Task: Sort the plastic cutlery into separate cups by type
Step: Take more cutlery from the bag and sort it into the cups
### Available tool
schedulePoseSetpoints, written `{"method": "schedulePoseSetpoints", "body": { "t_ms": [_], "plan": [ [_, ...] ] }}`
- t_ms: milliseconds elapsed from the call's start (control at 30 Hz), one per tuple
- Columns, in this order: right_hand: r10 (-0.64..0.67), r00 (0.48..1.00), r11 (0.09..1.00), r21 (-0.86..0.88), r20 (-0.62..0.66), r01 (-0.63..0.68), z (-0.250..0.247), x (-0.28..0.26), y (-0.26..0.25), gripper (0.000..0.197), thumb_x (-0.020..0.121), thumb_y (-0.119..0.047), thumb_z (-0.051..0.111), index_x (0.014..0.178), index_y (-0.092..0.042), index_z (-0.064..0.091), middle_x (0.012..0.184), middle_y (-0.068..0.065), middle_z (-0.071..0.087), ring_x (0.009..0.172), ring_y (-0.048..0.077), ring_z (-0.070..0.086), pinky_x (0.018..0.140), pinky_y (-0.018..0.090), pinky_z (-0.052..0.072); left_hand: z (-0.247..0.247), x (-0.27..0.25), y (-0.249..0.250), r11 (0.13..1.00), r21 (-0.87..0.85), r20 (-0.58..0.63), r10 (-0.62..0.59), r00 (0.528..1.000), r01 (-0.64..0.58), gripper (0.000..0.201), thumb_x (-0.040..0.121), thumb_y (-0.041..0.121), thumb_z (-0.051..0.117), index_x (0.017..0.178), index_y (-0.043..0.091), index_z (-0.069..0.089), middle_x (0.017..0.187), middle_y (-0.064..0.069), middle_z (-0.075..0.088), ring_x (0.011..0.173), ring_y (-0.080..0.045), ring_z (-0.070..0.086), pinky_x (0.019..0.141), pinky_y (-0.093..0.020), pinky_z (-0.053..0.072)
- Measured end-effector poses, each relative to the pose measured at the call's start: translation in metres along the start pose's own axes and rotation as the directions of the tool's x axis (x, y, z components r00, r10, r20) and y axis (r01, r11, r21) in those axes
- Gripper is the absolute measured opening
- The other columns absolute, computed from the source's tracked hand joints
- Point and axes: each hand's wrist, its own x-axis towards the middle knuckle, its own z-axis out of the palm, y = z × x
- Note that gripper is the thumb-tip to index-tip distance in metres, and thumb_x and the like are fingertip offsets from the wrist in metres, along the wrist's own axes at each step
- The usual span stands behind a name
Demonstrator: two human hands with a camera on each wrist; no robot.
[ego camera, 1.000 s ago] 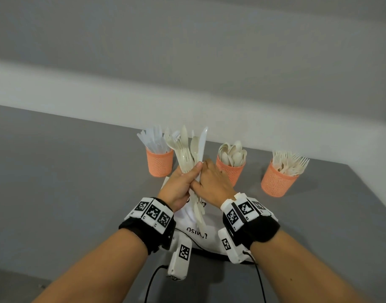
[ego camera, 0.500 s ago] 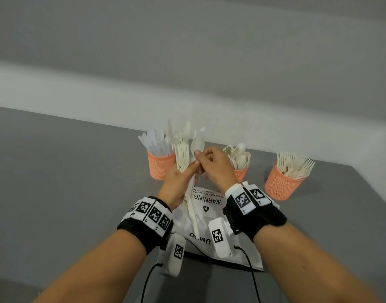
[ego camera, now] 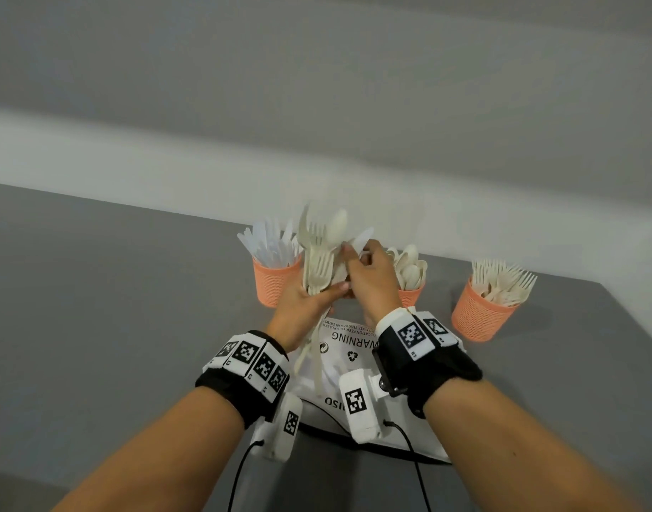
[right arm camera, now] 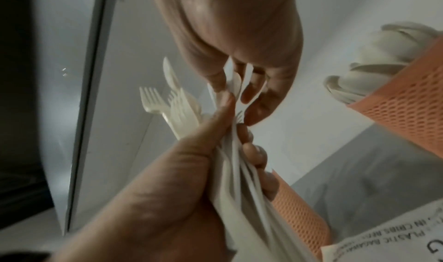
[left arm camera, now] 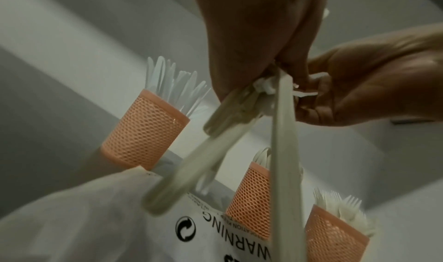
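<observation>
Three orange mesh plastic cups stand on the grey tabletop (ego camera: 95, 290) in the head view: knife cup (ego camera: 275, 280), spoon cup (ego camera: 410, 294), fork cup (ego camera: 477, 315). Compared with half a second ago, the right hand (ego camera: 368, 279) has climbed the mixed bundle of cream plastic cutlery (ego camera: 318, 260) to pinch a knife blade tip (ego camera: 361, 239), so extraction toward the knife cup seems imminent. The bundle's long axis runs near-vertical, heads up and away from the wearer. Left wrist view: the left hand (left arm camera: 254, 38) is wrapped round the bundle, handles fanning down over a white printed plastic bag (left arm camera: 120, 218). Right wrist view: right fingers (right arm camera: 258, 110) nip one piece above the left fist (right arm camera: 167, 171).
</observation>
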Motion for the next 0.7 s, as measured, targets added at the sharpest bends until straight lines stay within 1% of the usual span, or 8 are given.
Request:
{"method": "schedulePoseSetpoints", "body": {
  "t_ms": [67,100,200,267,400,500,600,700],
  "plan": [
    [0.026,0.999,0.995,0.098,-0.024,-0.024,-0.003,0.002,-0.001,0.018,0.092,-0.028,0.052,0.080,-0.014,0.055,0.076,0.010,0.059,0.078,0.035,0.063,0.075,0.051,0.055,-0.002,0.000,-0.003,0.997,-0.047,-0.009,-0.060,0.998,0.059,0.023,0.086,0.002,0.059,0.109,-0.002,0.059,0.078,-0.001,0.066,0.052,0.001,0.057,0.053,-0.012,0.045],
    [0.032,0.999,0.988,0.151,-0.025,-0.028,-0.006,0.004,-0.001,0.019,0.092,-0.026,0.052,0.078,-0.014,0.057,0.077,0.010,0.058,0.075,0.031,0.061,0.069,0.045,0.056,-0.004,0.000,-0.005,0.990,-0.088,-0.019,-0.110,0.994,0.108,0.017,0.086,0.006,0.061,0.103,0.003,0.061,0.073,0.001,0.065,0.050,-0.002,0.055,0.050,-0.015,0.045],
    [0.054,0.998,0.954,0.298,-0.020,-0.046,-0.014,0.007,-0.004,0.018,0.094,-0.024,0.050,0.079,-0.022,0.060,0.077,-0.001,0.054,0.068,0.012,0.054,0.055,0.023,0.046,-0.011,0.002,-0.010,0.959,-0.161,-0.071,-0.249,0.966,0.235,0.006,0.086,0.015,0.063,0.090,0.011,0.061,0.060,0.003,0.059,0.047,-0.010,0.053,0.047,-0.020,0.045],
    [0.079,0.997,0.931,0.357,0.004,-0.075,-0.018,0.007,-0.004,0.019,0.097,-0.024,0.044,0.083,-0.022,0.057,0.076,-0.002,0.053,0.067,0.011,0.052,0.058,0.022,0.044,-0.015,0.004,-0.010,0.946,-0.190,-0.094,-0.285,0.954,0.264,0.008,0.086,0.017,0.063,0.090,0.011,0.061,0.062,0.002,0.060,0.048,-0.011,0.056,0.049,-0.023,0.047],
    [0.031,0.985,0.962,0.263,0.168,-0.075,-0.011,-0.010,0.001,0.020,0.099,-0.019,0.040,0.083,-0.016,0.052,0.069,0.001,0.054,0.060,0.011,0.053,0.059,0.021,0.048,-0.016,0.005,-0.008,0.945,-0.203,-0.087,-0.280,0.956,0.258,0.007,0.087,0.016,0.061,0.083,0.011,0.057,0.056,0.000,0.049,0.043,-0.012,0.046,0.044,-0.023,0.039],
    [-0.015,0.994,0.971,0.240,0.109,-0.012,-0.016,-0.007,-0.005,0.019,0.099,-0.024,0.039,0.085,-0.020,0.052,0.063,0.000,0.049,0.045,0.006,0.045,0.044,0.017,0.040,-0.015,0.005,-0.004,0.935,-0.228,-0.067,-0.295,0.953,0.273,0.014,0.087,0.005,0.059,0.077,0.013,0.053,0.050,0.003,0.046,0.038,-0.010,0.041,0.041,-0.020,0.036],
    [-0.066,0.995,0.996,0.062,0.072,0.061,-0.029,0.007,-0.015,0.015,0.092,-0.033,0.053,0.090,-0.018,0.059,0.062,-0.005,0.044,0.050,0.006,0.039,0.044,0.013,0.034,-0.019,0.002,-0.001,0.916,-0.229,0.033,-0.332,0.943,0.331,0.016,0.086,0.000,0.057,0.075,0.011,0.052,0.050,0.002,0.044,0.037,-0.009,0.039,0.041,-0.020,0.035],
    [0.065,0.978,0.995,-0.082,0.200,-0.049,-0.029,0.013,-0.018,0.028,0.083,-0.041,0.064,0.091,-0.014,0.063,0.061,-0.009,0.046,0.049,0.002,0.039,0.042,0.011,0.031,-0.020,-0.003,-0.001,0.894,-0.220,0.163,-0.360,0.919,0.390,0.011,0.082,0.002,0.055,0.075,0.009,0.054,0.055,-0.003,0.053,0.037,-0.011,0.040,0.041,-0.020,0.038]
  ]
}}
